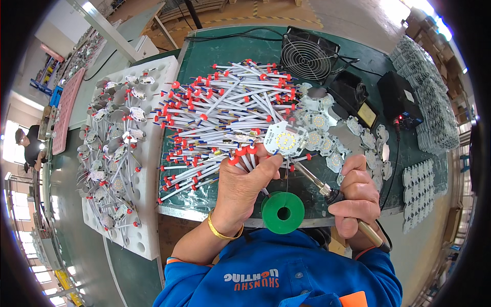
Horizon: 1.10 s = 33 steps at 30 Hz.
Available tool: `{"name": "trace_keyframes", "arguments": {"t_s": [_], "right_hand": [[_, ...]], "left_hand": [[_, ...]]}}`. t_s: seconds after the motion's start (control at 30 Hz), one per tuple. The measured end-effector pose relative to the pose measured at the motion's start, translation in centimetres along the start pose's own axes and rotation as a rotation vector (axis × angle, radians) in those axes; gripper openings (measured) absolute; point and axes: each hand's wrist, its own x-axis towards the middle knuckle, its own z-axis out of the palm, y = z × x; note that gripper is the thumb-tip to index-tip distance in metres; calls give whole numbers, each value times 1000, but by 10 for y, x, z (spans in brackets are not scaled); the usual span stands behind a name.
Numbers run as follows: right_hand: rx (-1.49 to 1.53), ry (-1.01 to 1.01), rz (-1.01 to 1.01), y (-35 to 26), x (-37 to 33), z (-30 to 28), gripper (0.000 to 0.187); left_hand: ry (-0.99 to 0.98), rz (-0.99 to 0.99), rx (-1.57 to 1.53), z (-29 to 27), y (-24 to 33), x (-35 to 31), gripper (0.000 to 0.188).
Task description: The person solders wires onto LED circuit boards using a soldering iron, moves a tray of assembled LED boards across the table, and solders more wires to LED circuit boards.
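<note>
My left hand is closed round several short white cables with red rings. At its thumb and fingertips is a round white LED board with yellow chips; whether the fingers grip it is partly hidden. My right hand is wrapped round a soldering iron. The iron's metal tip points up and left, close to the board's lower edge. Below the left fingertips, at the bench's front edge, is a green solder spool, with a thin wire running up from it.
A large heap of white cables covers the bench's middle. Loose LED boards lie to its right. Behind stand a black fan, a black stand and a black power box. A white foam tray with wired boards is left; stacked panels right.
</note>
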Motion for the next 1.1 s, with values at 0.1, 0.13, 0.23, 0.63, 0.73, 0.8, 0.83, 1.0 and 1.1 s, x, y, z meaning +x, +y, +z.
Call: {"name": "trace_keyframes", "arguments": {"t_s": [0.1,0.13,0.23,0.63,0.73,0.8,0.83,1.0,1.1], "right_hand": [[-8,-9,20,-2,1,-1,18],[-8,-17,20,-2,1,-1,17],[-9,-21,19,-3,2,-1,17],[-31,-45,2,-1,3,-1,13],[-52,-62,-3,-2,4,-2,14],[-76,-79,-3,-5,6,-4,14],[-116,-121,-26,-6,8,-4,15],[-236,-166,-164,-3,4,0,18],[-315,-162,-234,-4,4,3,20]], "left_hand": [[-11,-12,19,0,1,-1,10],[-10,-12,19,0,1,-1,10],[-13,-6,20,0,2,-2,10],[77,3,24,7,3,-4,9],[-3,-9,33,2,2,-4,7],[-1,7,41,4,3,-4,7],[2,8,42,3,3,-5,7],[43,26,23,7,5,-7,6],[38,48,-1,12,6,-5,7]]}}
